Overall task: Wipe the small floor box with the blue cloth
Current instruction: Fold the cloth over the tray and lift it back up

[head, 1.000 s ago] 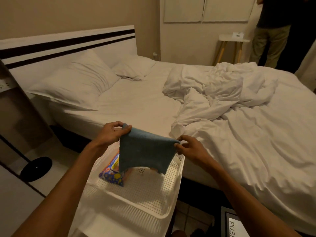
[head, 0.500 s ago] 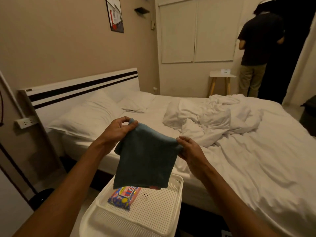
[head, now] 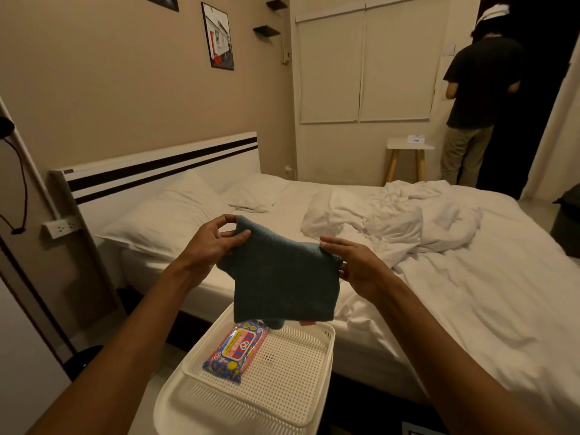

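A blue cloth (head: 282,277) hangs folded in the air between both hands, above a white perforated tray. My left hand (head: 213,243) pinches its upper left corner between thumb and fingers. My right hand (head: 351,262) pinches the upper right corner. The cloth's lower edge dangles just over the tray's far rim. No small floor box can be picked out with certainty; a dark box-like shape (head: 568,227) sits on the floor at the far right edge.
The white perforated tray (head: 314,412) below my hands holds a colourful wet-wipe pack (head: 235,350). A bed (head: 455,293) with white pillows and a crumpled duvet fills the middle. A person (head: 477,105) stands at the far right by a small stool (head: 408,152).
The view has tilted upward, so more wall and window show. Both hands have kept hold of the cloth and raised it slightly above the tray.
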### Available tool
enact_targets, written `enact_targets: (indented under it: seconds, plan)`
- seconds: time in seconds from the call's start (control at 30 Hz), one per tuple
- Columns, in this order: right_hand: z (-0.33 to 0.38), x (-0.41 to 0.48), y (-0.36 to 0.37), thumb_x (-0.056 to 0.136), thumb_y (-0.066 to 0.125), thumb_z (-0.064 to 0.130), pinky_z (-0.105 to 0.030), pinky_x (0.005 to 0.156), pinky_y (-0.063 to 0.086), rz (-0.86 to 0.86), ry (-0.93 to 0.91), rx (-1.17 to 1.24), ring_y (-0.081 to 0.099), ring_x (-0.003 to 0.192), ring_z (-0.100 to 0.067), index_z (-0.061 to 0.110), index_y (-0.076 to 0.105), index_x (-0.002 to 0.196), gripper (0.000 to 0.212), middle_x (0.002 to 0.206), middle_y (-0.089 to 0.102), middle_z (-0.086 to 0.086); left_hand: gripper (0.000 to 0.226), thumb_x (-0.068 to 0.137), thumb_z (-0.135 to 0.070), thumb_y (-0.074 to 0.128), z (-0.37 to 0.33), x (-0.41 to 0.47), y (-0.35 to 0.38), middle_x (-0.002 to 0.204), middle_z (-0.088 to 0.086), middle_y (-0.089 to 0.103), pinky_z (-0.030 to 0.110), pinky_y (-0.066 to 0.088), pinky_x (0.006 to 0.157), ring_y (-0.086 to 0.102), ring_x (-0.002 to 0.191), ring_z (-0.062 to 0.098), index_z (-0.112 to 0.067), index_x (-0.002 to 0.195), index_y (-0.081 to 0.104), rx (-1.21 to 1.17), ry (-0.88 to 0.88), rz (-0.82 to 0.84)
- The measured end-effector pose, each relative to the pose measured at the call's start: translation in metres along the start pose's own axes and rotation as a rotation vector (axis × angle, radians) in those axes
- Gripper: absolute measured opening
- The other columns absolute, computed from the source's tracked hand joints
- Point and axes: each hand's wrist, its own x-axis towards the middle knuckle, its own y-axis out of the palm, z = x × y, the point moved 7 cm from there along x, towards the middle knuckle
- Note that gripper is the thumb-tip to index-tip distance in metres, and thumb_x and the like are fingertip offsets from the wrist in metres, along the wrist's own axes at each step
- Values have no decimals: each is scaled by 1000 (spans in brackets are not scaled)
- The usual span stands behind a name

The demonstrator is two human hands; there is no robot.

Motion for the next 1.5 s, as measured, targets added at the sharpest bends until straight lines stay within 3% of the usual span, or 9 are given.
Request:
enact_targets:
  seconds: [0.27,0.43,0.53,0.63,0.9,1.1,1.27,1.4,1.5]
  plan:
    - [-3,-15,-8,94,64,33,-36,100,48,-32,45,54,54,120,-24,24,70,110,19,123,61,1,22,93,-21,63,-23,-3,11,116,10,70,47,48,106,62,118,27,-21,115,62,-33,23,-15]
    - [15,-25,-14,96,59,40,-21,71,53,-2,-103,-531,69,90,-14,18,69,117,32,112,70,-2,25,97,-18,58,-42,-5,20,119,9,67,36,52,99,62,116,25,-18,122,60,-43,55,20]
    - [42,-24,-17,95,61,38,-31,78,61,-132,-288,-664,71,83,-16,16,71,115,31,110,72,-5,20,98,-15,55,-56,-5,27,116,6,67,25,54,86,63,112,22,-23,115,61,-56,59,61]
    - [76,-28,0,100,56,27,-23,74,57,-64,-437,-595,70,90,-16,19,68,121,25,115,69,-4,28,99,-12,53,-65,-4,32,122,6,65,24,55,85,61,115,22,-18,126,58,-59,32,129]
    - [99,-26,63,101,54,19,-25,92,55,429,-357,-517,60,118,-13,23,54,137,36,131,60,4,28,98,-12,52,-90,-15,54,118,4,68,24,57,83,66,108,18,-13,124,61,13,43,374]
    - [90,-32,62,100,54,20,-35,106,48,478,-321,-471,61,122,-20,13,60,131,33,128,65,-4,21,93,-12,58,-106,-20,45,105,0,73,22,56,78,68,101,15,-15,109,69,111,59,401]
    - [109,-39,41,98,58,29,-26,84,58,381,-356,-717,69,102,-18,12,68,116,27,109,72,-4,22,90,-16,66,-123,-19,14,106,1,76,30,54,89,68,105,16,-15,111,73,424,95,349]
    - [132,-42,26,95,59,32,-29,80,60,321,-430,-915,69,93,-19,11,71,112,29,102,72,-4,20,83,-29,73,-135,-27,0,92,-7,78,22,53,76,71,92,7,-19,100,77,568,166,308]
    - [152,-45,22,96,58,32,-19,66,56,249,-485,-967,68,90,-17,11,70,112,29,104,70,-3,33,74,-44,73,-139,-29,-4,82,-7,77,21,54,66,72,81,9,-18,93,78,623,211,281]
